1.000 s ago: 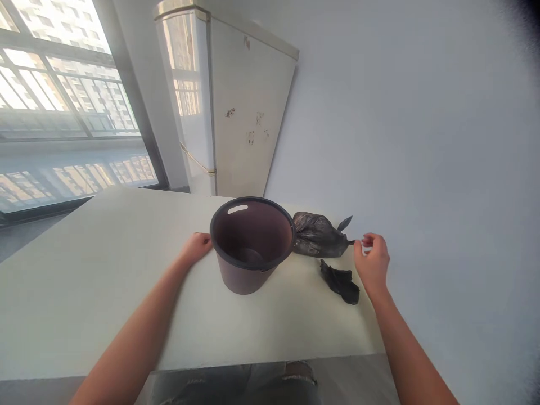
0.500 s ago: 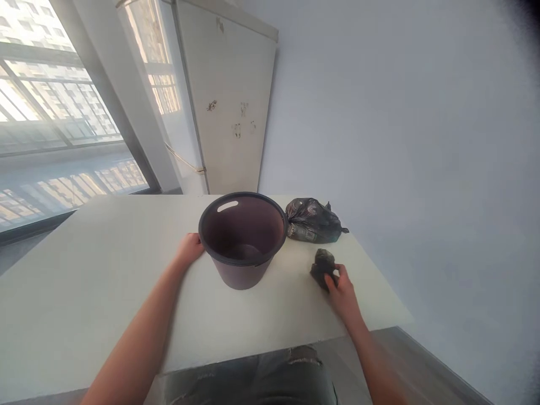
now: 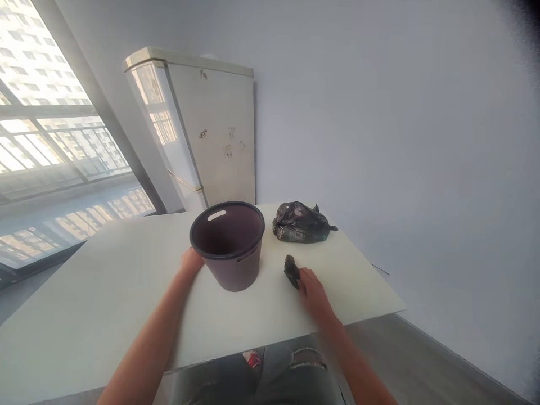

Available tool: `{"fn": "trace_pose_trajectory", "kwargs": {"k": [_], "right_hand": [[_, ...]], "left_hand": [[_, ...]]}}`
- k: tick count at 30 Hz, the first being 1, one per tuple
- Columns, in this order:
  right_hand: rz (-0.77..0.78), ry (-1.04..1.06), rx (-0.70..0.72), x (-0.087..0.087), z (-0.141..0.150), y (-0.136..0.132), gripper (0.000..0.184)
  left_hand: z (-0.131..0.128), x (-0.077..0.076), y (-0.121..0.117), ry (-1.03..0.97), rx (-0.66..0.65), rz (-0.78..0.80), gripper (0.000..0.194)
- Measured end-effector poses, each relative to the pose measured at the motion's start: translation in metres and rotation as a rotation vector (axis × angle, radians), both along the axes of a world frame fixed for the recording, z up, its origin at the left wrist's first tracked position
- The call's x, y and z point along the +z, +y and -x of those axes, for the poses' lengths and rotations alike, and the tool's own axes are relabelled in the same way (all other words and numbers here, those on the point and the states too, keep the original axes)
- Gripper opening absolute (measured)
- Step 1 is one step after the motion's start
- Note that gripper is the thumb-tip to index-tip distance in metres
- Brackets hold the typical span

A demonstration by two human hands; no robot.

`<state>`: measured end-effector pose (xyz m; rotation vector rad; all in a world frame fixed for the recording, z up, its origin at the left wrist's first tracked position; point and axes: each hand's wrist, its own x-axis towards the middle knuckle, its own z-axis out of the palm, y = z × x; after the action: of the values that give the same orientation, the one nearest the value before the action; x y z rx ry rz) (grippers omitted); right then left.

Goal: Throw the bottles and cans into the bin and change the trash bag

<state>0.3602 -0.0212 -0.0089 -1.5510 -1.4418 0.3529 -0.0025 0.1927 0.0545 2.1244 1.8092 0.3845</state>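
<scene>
A purple plastic bin with a dark rim and cut-out handle slots stands on the white table, its inside looking bare. Against its left side, just under the rim, rests my left hand; its fingers are hidden behind the bin. To the right of the bin, my right hand is closed on a small bunched black plastic bag, held low over the tabletop. Beyond it lies a larger black plastic bag, knotted and stuffed with things I cannot make out.
The white table spreads wide to the left, with its front edge close to my legs. A fridge stands behind the table, by a plain wall. A large window is on the left.
My right hand has moved left with the small bag, nearer the bin. The bin has turned, and a second handle slot shows at its front right. The view has tilted up and shifted.
</scene>
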Motion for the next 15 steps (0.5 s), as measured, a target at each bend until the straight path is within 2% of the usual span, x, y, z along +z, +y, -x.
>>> {"fn": "trace_pose_trajectory", "kwargs": {"k": [3, 6, 9, 11, 12, 14, 15], "right_hand": [[0.022, 0.214, -0.070, 0.000, -0.008, -0.005, 0.024], [-0.017, 0.446, -0.108, 0.009, -0.007, -0.021, 0.032], [-0.069, 0.850, -0.080, 0.027, 0.014, -0.043, 0.041], [-0.051, 0.995, -0.009, 0.042, 0.037, -0.056, 0.044], [-0.018, 1.013, 0.041, 0.048, 0.051, -0.062, 0.044], [0.075, 1.002, 0.184, 0.057, 0.077, -0.071, 0.043], [0.122, 0.987, 0.266, 0.060, 0.089, -0.076, 0.041]], "left_hand": [[0.001, -0.007, -0.024, 0.007, 0.062, -0.037, 0.028], [0.018, -0.011, -0.068, 0.003, 0.132, -0.054, 0.024], [0.026, -0.001, -0.128, -0.071, 0.322, -0.171, 0.032], [0.011, 0.013, -0.173, -0.277, 0.430, -0.324, 0.035], [-0.002, 0.021, -0.195, -0.395, 0.385, -0.325, 0.035], [-0.036, 0.033, -0.234, -0.607, 0.082, -0.120, 0.034], [-0.052, 0.038, -0.249, -0.670, -0.028, -0.043, 0.037]]}}
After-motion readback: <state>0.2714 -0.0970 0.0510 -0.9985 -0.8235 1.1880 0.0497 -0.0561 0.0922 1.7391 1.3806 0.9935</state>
